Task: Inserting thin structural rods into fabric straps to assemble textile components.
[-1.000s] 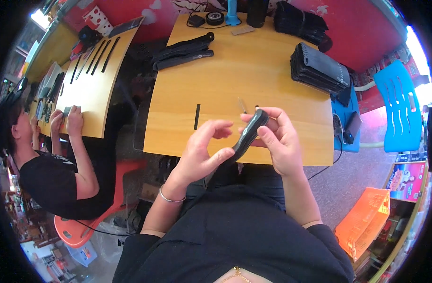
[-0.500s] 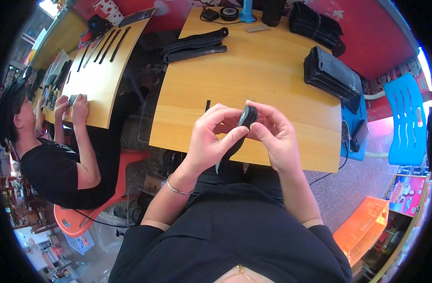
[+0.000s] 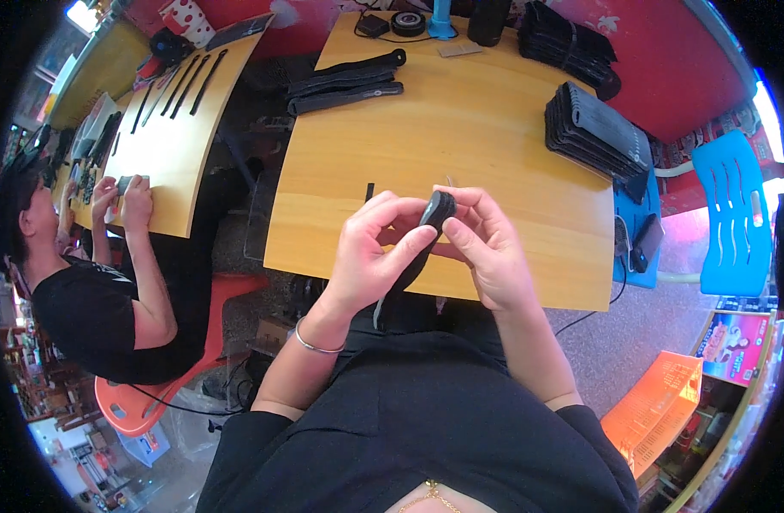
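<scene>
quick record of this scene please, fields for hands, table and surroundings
left hand: thumb-and-finger grip on a dark strip
right hand: thumb-and-finger grip near the strip's upper end
table: wooden, yellow-brown
beyond left hand: short black strip, flat on table
far left of table: pile of long dark pieces
right of table: stack of dark pieces
beside table, right: blue chair
nearby, left: seated co-worker at another table

The held strip (image 3: 444,206) looks like matt cloth, the tabletop (image 3: 460,120) like smooth wood.
</scene>
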### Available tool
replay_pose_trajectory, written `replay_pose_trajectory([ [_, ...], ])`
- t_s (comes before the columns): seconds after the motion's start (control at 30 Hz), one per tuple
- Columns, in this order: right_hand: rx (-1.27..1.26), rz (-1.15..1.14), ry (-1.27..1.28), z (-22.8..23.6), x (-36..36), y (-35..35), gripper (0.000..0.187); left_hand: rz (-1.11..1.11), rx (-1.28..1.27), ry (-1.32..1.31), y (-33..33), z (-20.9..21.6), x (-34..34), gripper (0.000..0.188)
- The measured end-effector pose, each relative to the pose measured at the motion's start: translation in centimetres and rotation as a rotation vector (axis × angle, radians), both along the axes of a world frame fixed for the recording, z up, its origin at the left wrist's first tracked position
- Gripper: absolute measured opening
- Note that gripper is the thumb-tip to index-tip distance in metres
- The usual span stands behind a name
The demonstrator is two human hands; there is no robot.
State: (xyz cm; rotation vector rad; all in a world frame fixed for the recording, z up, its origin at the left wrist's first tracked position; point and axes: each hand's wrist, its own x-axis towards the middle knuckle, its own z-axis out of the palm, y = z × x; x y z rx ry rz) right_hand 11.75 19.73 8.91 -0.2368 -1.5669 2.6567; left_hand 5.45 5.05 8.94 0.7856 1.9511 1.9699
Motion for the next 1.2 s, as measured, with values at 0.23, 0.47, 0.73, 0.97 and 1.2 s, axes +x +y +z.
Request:
replay_pose_trajectory([
  [0.23, 0.024, -0.025, -0.005, 0.0, 0.1, -0.4, 0.028, 0.064, 0.095, -0.106, -0.3, 0.1, 0.1, 0.019],
  [0.47, 0.213, 0.196, 0.011, -1.3, 1.0, 1.3, 0.037, 0.376, 0.364, -0.247, -2.5, -0.7, -2.6, 0.013],
  [0.73, 0.683, 0.301, 0.116, -1.2, 2.2, -0.2, 0.047, 0.544, 0.416, -0.281, -3.6, -1.1, -3.8, 0.012],
  [0.97, 0.214, 0.275, -0.089, -1.6, 2.0, 0.0, 0.03, 0.191, 0.579, -0.392, -3.3, -2.0, -2.9, 0.036],
  [1.2, -0.266, 0.282, -0.175, -2.1, 1.7, 0.1, 0.035, -0.081, 0.377, -0.438, -0.6, -2.9, 1.2, 0.05],
])
